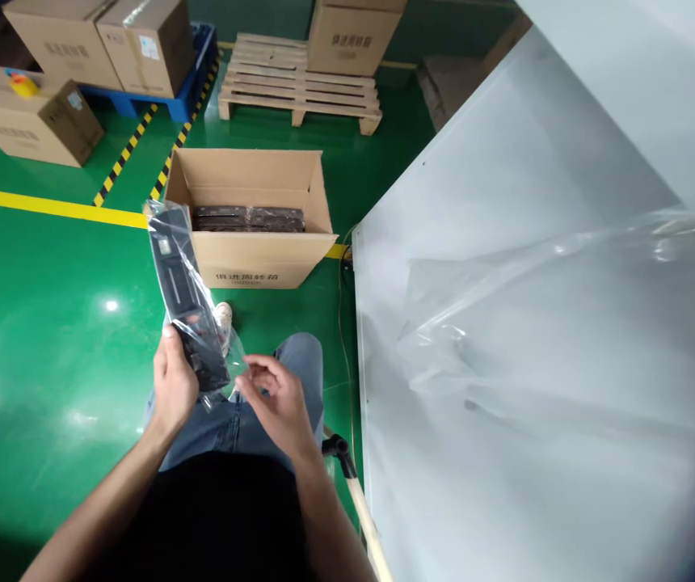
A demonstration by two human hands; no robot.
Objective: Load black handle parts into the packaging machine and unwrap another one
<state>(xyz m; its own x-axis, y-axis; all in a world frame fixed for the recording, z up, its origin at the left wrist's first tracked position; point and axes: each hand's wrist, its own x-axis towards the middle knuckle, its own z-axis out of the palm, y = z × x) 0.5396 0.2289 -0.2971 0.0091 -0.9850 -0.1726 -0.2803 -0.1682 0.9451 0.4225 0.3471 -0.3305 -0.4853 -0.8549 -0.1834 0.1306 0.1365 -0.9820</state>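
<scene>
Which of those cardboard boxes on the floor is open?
The open box just ahead of the person's knees: its flaps are folded out and dark wrapped packs show inside. The other boxes, like the sealed box behind the wooden pallet, are closed.

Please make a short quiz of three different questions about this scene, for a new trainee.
1. True or false: the left hand grips the lower end of a long black item in a clear plastic bag.
2. Multiple choice: the open cardboard box on the green floor holds A) yellow tape rolls, B) dark bagged items, C) wooden boards.
3. Short answer: what lies spread on the white table at the right?

Key
1. True.
2. B.
3. A sheet of clear plastic film. The right hand does not touch it; its fingers are at the bag's lower end.
</scene>
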